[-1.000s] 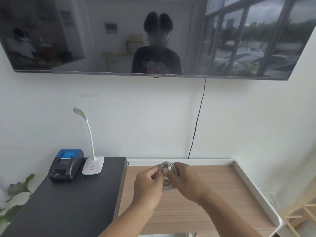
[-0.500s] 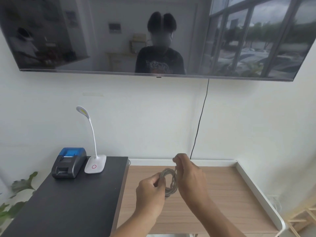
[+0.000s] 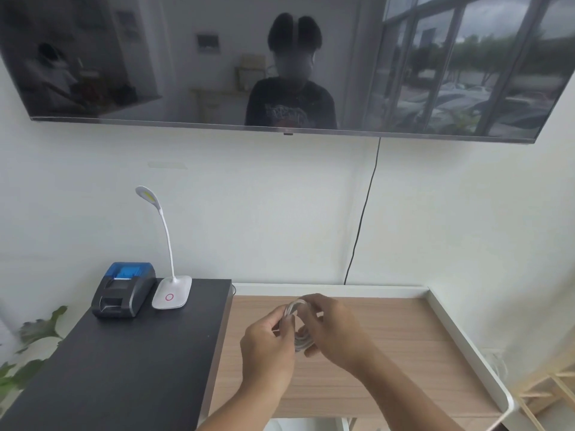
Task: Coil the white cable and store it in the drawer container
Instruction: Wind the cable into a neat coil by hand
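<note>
The white cable [image 3: 295, 326] is wound into a small coil of several loops, held upright in the air above the wooden tabletop [image 3: 404, 343]. My left hand [image 3: 268, 349] grips the coil's left side with curled fingers. My right hand [image 3: 336, 329] holds the right side, its fingers curled over the top loops and under the bottom. Both hands hide part of the coil. No drawer container is in view.
A black table [image 3: 124, 362] stands to the left with a black and blue receipt printer [image 3: 124, 289] and a white desk lamp [image 3: 169, 293]. A raised white rim [image 3: 466, 346] borders the wooden top. A wall screen [image 3: 280, 63] hangs above, with a black cord [image 3: 362, 213] running down.
My right hand dropped from above the coil back down onto its right side, laying on another loop. The coil stays between both hands.
</note>
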{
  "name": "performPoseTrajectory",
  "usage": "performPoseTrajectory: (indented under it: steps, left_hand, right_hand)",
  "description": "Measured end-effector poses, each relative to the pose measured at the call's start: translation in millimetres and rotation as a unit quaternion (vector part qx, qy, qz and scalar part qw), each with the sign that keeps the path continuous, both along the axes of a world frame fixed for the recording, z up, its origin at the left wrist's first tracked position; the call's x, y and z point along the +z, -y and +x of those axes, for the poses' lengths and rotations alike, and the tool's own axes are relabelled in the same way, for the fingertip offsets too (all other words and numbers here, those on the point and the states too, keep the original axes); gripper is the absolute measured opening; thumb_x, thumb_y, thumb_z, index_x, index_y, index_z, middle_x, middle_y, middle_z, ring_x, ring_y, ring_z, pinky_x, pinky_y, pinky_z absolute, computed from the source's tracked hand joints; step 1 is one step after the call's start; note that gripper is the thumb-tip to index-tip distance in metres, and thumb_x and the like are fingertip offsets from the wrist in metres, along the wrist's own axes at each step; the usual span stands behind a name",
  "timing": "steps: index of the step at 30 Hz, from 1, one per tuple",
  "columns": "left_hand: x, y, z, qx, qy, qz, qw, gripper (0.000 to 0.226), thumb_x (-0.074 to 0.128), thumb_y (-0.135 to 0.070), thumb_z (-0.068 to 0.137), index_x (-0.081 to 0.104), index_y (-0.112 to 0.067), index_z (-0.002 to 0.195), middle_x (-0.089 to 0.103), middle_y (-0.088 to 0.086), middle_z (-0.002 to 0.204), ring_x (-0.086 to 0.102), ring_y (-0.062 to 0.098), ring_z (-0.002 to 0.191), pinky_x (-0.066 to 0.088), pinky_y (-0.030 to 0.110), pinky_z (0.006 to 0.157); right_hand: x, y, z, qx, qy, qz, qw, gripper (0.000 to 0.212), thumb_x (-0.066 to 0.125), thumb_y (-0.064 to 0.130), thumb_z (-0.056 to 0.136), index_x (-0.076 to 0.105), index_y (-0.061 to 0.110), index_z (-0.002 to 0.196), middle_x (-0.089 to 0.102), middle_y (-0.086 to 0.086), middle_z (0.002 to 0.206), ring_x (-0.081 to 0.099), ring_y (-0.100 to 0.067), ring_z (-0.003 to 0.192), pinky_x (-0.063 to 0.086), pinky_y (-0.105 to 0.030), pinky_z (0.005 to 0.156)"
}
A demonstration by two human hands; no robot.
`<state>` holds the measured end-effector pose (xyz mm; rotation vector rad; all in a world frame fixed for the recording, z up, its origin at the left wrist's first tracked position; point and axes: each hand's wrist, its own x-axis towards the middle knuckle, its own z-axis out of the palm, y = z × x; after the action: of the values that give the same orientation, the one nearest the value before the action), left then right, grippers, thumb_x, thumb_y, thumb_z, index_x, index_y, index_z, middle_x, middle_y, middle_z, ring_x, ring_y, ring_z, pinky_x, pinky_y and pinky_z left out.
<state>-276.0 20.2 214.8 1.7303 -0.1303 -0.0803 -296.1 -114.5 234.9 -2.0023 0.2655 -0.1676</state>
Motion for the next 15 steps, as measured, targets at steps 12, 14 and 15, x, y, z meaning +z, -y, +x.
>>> performPoseTrajectory:
  steps: [12, 14, 15]
  left_hand:
    - [-4, -6, 13, -0.080, -0.073, -0.023, 0.994, 0.020, 0.062, -0.029, 0.102, 0.078, -0.042, 0.105, 0.082, -0.013, 0.091, 0.078, 0.008, 0.087, 0.066, 0.042, 0.082]
    - [-7, -9, 18, -0.092, -0.084, -0.032, 0.992, 0.022, 0.064, -0.026, 0.101, 0.071, -0.042, 0.114, 0.081, -0.009, 0.090, 0.079, 0.010, 0.083, 0.067, 0.044, 0.079]
    - [-7, -9, 20, -0.100, -0.086, -0.040, 0.990, 0.029, 0.064, -0.025, 0.101, 0.067, -0.049, 0.117, 0.080, -0.007, 0.089, 0.079, 0.010, 0.083, 0.067, 0.041, 0.076]
  right_hand:
    - [9, 19, -4, 0.095, -0.097, 0.183, 0.974, 0.026, 0.067, 0.023, 0.099, 0.070, 0.018, 0.125, 0.074, -0.001, 0.102, 0.066, -0.012, 0.089, 0.052, -0.033, 0.079]
    - [3, 21, -3, 0.035, -0.067, 0.193, 0.978, 0.032, 0.077, 0.022, 0.093, 0.067, 0.019, 0.124, 0.077, -0.015, 0.110, 0.069, -0.019, 0.088, 0.053, -0.041, 0.084]
    - [1, 21, -3, 0.015, -0.045, 0.198, 0.979, 0.030, 0.080, 0.020, 0.091, 0.068, 0.016, 0.118, 0.078, -0.020, 0.109, 0.069, -0.023, 0.086, 0.054, -0.043, 0.084]
